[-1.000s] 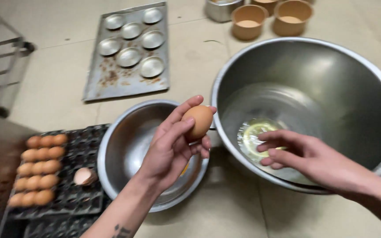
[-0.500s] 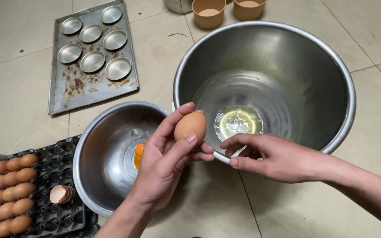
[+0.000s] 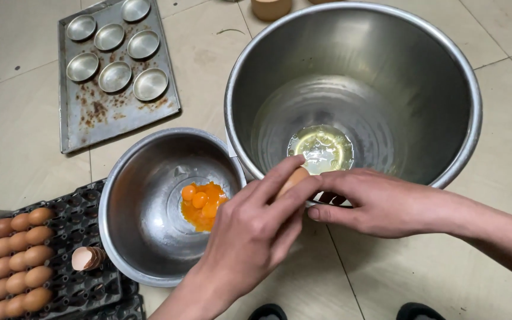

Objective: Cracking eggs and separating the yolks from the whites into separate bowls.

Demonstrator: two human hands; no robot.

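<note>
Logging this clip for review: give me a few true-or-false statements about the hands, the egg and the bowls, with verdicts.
1. The left hand holds a brown egg at the large bowl's rim. True.
2. The small bowl holds only egg white. False: it holds orange yolks.
3. The right hand rests on the egg tray. False: it meets the left hand at the egg.
4. Empty shells sit on the tray. True.
5. The baking sheet carries round tins. True.

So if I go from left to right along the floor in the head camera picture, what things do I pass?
Egg tray with brown eggs → small bowl holding yolks → the hands' egg → big bowl.
</note>
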